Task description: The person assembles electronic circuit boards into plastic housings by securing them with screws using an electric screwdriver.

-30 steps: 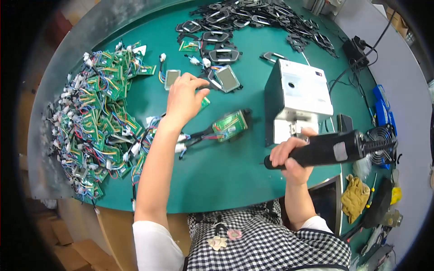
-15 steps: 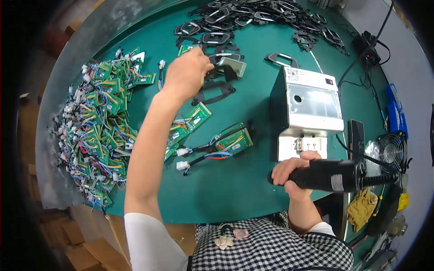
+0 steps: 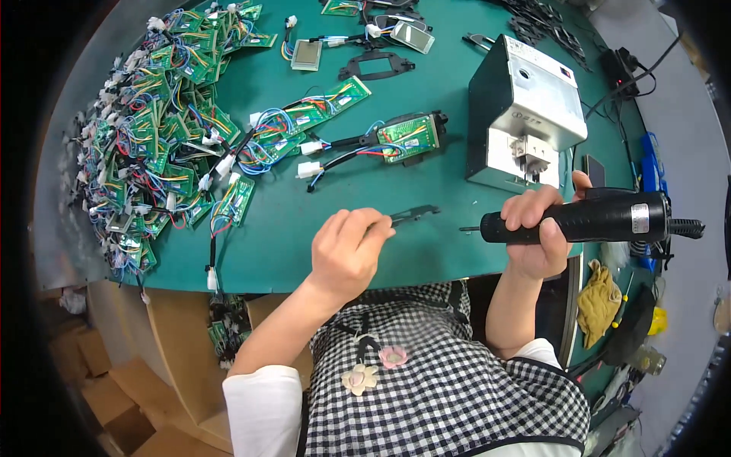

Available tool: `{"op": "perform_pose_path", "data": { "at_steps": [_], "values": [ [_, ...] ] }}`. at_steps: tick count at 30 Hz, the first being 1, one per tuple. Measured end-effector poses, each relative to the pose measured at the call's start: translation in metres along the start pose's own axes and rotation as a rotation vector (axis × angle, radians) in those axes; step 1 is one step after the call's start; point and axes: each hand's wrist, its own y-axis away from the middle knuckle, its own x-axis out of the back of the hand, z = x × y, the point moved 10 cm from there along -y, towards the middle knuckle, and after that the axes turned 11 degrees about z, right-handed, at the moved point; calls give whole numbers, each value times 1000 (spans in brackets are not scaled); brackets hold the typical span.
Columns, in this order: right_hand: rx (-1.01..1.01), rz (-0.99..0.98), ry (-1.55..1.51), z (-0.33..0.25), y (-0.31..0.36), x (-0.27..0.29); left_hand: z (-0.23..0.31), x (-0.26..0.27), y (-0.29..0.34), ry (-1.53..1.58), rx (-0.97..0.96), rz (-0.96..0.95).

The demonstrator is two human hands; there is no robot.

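Observation:
My left hand [image 3: 346,251], near the table's front edge, pinches a thin black plastic frame [image 3: 416,213], seen nearly edge-on. Wrapped in my right hand [image 3: 537,228] is a black electric screwdriver [image 3: 609,218], lying level with its bit [image 3: 470,228] aimed left toward the plastic frame; a gap separates them. Just beyond the right hand stands a metal screw feeder [image 3: 541,99]. Ahead of my left hand lies a green circuit board [image 3: 411,135] seated on a black holder, its wires ending in white connectors [image 3: 308,169].
A large heap of wired circuit boards [image 3: 164,145] covers the left side. Loose boards [image 3: 346,97], a small display [image 3: 307,55] and another black frame [image 3: 403,65] lie farther back. At right are a cable [image 3: 636,72], blue bins [image 3: 653,164] and a mustard cloth [image 3: 598,301].
My left hand has come back from the far frames toward me, now with a black frame in its fingers. The screwdriver stays in my right hand, its bit now showing. The view has shifted nearer my body.

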Motion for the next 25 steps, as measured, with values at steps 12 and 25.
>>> {"op": "perform_pose_path", "data": {
  "at_steps": [12,25],
  "values": [
    [91,128,349,1,37,-20,0,-22,55,80,139,-283],
    [148,226,298,-7,23,-5,-66,-24,64,758,1150,-60]
  ]
}}
